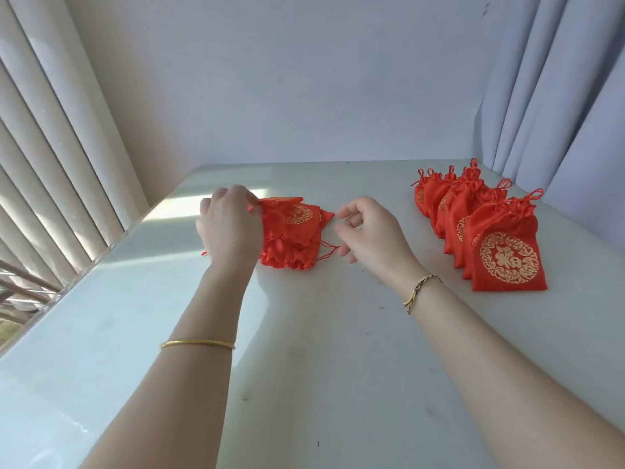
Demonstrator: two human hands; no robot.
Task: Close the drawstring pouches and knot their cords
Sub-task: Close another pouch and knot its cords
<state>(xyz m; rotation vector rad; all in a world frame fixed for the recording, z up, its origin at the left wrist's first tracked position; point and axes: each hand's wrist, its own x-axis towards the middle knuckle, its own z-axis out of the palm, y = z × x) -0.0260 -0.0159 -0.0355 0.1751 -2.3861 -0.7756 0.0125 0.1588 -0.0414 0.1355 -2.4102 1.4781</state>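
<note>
A small stack of red satin pouches with gold round emblems lies on the white table in the middle. My left hand pinches the top pouch of this stack at its left edge. My right hand hovers just right of the stack, its fingers loosely curled and holding nothing. A thin red cord trails from the stack's right side toward my right fingers. At the right a row of several closed pouches lies overlapping, their cords looped at the top.
A plain wall stands behind the table. Pale curtains hang at the right behind the pouch row. Vertical blinds and a window run along the table's left edge.
</note>
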